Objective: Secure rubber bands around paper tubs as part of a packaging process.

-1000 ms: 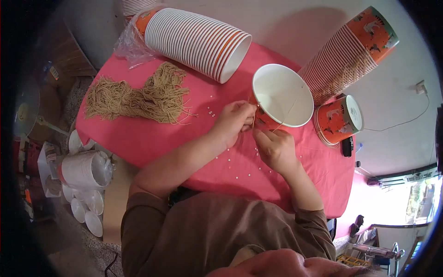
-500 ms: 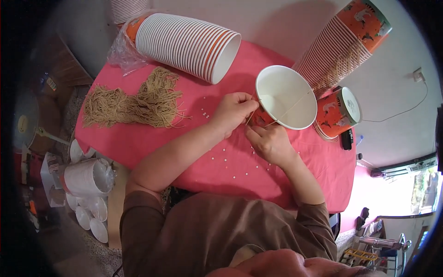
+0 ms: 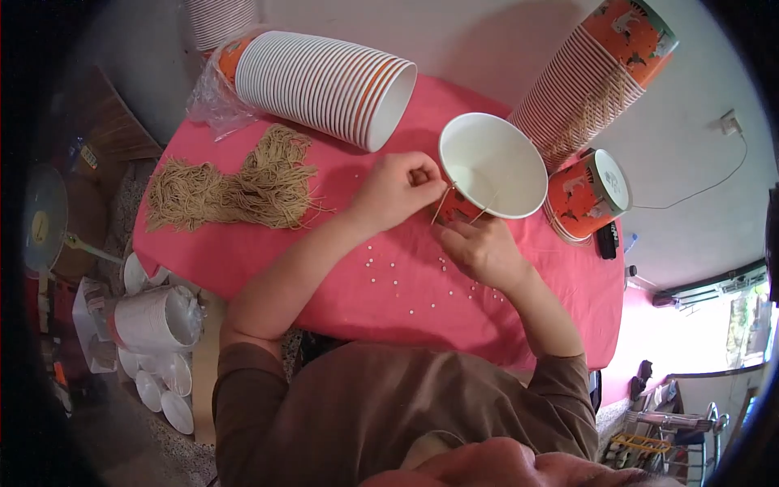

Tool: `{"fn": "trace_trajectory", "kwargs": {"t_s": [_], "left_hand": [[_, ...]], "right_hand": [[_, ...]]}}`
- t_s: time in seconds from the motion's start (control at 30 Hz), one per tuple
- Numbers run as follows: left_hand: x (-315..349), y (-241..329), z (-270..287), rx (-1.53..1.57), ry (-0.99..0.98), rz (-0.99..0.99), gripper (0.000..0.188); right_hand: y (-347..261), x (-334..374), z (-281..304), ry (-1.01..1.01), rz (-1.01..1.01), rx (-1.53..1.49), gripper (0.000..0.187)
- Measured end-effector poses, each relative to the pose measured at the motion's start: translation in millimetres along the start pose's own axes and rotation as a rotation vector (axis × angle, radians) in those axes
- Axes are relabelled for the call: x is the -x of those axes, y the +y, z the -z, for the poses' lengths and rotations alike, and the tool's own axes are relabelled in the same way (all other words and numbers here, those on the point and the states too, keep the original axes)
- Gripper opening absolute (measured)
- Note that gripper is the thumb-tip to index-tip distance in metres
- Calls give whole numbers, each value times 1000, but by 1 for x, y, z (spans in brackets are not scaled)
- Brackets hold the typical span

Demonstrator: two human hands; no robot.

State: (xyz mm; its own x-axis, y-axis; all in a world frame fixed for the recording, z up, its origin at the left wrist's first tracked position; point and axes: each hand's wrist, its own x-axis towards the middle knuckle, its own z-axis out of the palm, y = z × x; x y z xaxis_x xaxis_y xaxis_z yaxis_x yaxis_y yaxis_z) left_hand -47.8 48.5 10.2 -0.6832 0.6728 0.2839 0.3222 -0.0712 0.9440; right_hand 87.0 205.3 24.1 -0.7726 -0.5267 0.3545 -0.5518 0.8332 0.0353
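A large paper bucket (image 3: 531,174), white inside and orange with printed animals outside, rests tilted on the table with its mouth toward me. Thin tan string (image 3: 484,213) passes over its near rim and on across the inside. My left hand (image 3: 398,191) is closed at the rim's left side, thumb and forefinger pinching the string there. Just below the rim, my right hand (image 3: 480,253) is closed around the string by the bucket's orange wall. Its fingertips are partly hidden.
Tan cut strings (image 3: 235,191) lie bundled at left. A long stack of white-rimmed buckets (image 3: 324,85) lies behind; another stack (image 3: 568,97), hung with strings, stands at right beside an upturned bucket (image 3: 580,199). Small white dots (image 3: 395,282) are scattered over the pink tablecloth (image 3: 324,304).
My left hand has shifted slightly left, with its fingers more raised at the rim. The right hand stays low by the bucket. The whole view has shifted a little.
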Motion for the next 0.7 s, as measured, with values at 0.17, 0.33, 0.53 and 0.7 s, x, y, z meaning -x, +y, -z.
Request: {"fn": "trace_trajectory", "kwargs": {"t_s": [0.17,0.33,0.53,0.7], "left_hand": [[-6,20,12,-597,56,-505,32],[-8,4,25,-556,-109,-510,21],[4,3,32,-124,-179,-417,16],[6,-20,24,272,-139,-57,15]], "right_hand": [[-3,12,15,57,-76,32,20],[0,36,39,66,-220,125,18],[18,73,71,182,-389,185,48],[0,61,79,94,-340,17,72]]}}
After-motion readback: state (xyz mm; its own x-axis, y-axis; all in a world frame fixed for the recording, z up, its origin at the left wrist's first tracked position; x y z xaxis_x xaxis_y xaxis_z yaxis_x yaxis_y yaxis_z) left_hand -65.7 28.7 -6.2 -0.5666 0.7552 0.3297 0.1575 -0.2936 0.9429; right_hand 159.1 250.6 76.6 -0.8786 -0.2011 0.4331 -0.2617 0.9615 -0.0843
